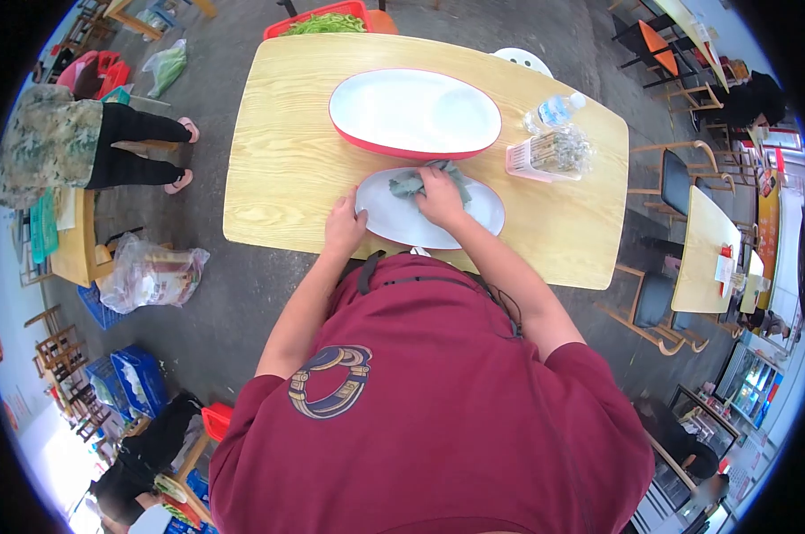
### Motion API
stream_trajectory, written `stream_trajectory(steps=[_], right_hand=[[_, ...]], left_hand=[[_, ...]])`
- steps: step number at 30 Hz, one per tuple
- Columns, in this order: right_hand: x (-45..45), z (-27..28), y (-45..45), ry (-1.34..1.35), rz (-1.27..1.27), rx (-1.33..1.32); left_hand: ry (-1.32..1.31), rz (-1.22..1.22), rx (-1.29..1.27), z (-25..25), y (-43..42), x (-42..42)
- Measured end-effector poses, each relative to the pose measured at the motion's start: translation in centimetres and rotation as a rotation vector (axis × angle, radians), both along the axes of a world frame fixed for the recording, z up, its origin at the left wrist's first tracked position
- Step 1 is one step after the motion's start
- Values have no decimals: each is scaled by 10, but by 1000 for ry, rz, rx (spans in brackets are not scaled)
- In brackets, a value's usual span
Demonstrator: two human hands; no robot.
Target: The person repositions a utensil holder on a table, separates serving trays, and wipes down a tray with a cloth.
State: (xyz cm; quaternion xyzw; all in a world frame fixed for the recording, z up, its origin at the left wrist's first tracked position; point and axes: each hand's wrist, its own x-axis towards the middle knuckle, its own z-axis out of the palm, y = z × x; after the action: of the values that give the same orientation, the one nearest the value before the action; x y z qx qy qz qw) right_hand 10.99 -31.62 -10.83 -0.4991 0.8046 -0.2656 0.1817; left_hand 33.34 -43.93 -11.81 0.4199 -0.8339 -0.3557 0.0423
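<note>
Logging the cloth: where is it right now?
In the head view, the grey-green cloth is under the right hand, inside the nearer white oval dish, right of the left hand.

On the pale wooden table (580,240) at the upper centre, a white oval dish with red outside (402,107) lies behind a red-rimmed white oval plate (394,218); on this plate is a grey-green cloth (407,184). To the right of the dish is a clear plastic bottle (554,112), and before it a pink rectangular basket (527,163). Behind the table, at the top edge, is a red plastic tray (278,26).
</note>
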Motion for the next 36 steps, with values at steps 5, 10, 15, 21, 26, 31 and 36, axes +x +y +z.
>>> stream_trajectory(steps=[5, 10, 15, 21, 26, 31, 36], right_hand=[[21, -1, -27, -148, 83, -53], [47, 1, -52, -322, 146, -33], [61, -8, -59, -535, 232, 11], [64, 1, -52, -583, 314, 225], [69, -12, -38, -445, 389, 230], [64, -13, -22, -413, 401, 265], [56, -2, -1, -299, 392, 406]], left_hand=[[28, 4, 55, 6, -3, 2], [71, -10, 74, -12, -9, 10], [185, 126, 434, -45, -20, 21], [405, 425, 931, -10, -31, 9], [155, 226, 601, -14, -33, -4], [-63, 174, 339, -6, -32, -15], [-67, 88, 171, -6, -27, -15]])
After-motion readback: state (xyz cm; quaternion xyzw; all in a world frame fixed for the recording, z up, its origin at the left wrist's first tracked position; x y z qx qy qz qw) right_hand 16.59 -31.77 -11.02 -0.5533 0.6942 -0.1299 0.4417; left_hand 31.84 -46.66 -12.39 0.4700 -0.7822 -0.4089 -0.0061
